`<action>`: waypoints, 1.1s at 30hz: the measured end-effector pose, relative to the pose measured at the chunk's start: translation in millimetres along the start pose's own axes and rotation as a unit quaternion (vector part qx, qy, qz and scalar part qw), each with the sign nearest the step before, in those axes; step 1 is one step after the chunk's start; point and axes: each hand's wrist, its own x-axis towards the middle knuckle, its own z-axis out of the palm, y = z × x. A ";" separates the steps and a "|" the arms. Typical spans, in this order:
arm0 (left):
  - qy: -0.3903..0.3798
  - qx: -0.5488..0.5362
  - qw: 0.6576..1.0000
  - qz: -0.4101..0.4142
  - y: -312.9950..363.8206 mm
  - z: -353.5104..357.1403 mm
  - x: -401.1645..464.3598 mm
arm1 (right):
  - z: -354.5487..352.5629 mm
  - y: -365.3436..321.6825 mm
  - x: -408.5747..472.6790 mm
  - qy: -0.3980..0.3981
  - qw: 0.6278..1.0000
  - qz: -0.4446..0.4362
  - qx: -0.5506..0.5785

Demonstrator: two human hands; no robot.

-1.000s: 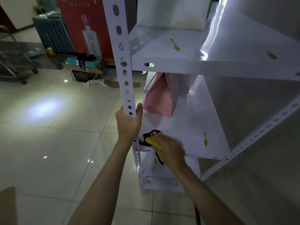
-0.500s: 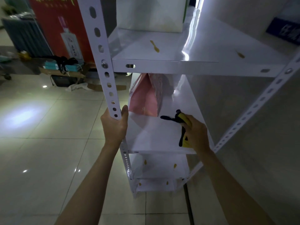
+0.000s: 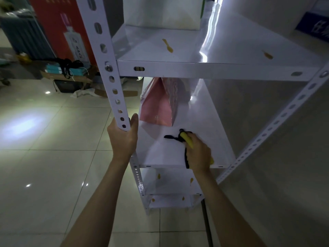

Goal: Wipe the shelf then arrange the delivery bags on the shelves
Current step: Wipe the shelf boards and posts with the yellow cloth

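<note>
A white metal shelf unit stands in front of me. My left hand (image 3: pixel 123 138) grips its perforated front-left upright (image 3: pixel 108 68). On the middle shelf (image 3: pixel 204 125), my right hand (image 3: pixel 198 152) presses a yellow cloth with black trim (image 3: pixel 186 139) near the front right. A pink delivery bag (image 3: pixel 158 106) stands further back on that same shelf. A white bag (image 3: pixel 163 11) sits at the back of the upper shelf (image 3: pixel 213 49). Yellowish smears mark the upper shelf and the lower shelves.
A grey wall closes the right side behind the diagonal perforated brace (image 3: pixel 277 122). Glossy tiled floor (image 3: pixel 53 157) spreads to the left. A red poster board (image 3: pixel 62 27), cardboard, teal boxes and black straps (image 3: pixel 69 68) lie on the floor behind the shelf.
My right hand swept the cloth from the shelf's front-left corner across to the front right, then drew back slightly leftward. The left hand kept its grip on the upright.
</note>
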 end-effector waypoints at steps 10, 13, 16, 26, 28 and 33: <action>-0.010 -0.022 1.000 -0.007 10.3 -1.8 -2.5 | -57.0 52.5 23.6 -0.031 0.998 0.051 0.007; 0.000 -0.037 0.999 -0.017 11.3 -1.2 -3.3 | -47.8 52.8 21.7 0.010 0.996 0.079 -0.032; 0.004 -0.039 0.999 -0.015 11.2 -0.5 -3.9 | -23.5 26.5 13.8 0.030 0.996 0.081 -0.030; -0.009 -0.005 1.000 0.007 7.4 -0.3 -0.6 | -27.2 21.7 1.7 -0.083 0.996 -0.019 -0.002; -0.008 0.001 1.000 0.008 5.0 -0.2 -0.7 | -43.2 37.6 9.4 -0.060 0.998 0.027 -0.023; 0.003 -0.003 1.000 0.000 -2.9 1.8 -1.0 | -43.4 39.5 12.8 -0.016 0.989 0.107 -0.099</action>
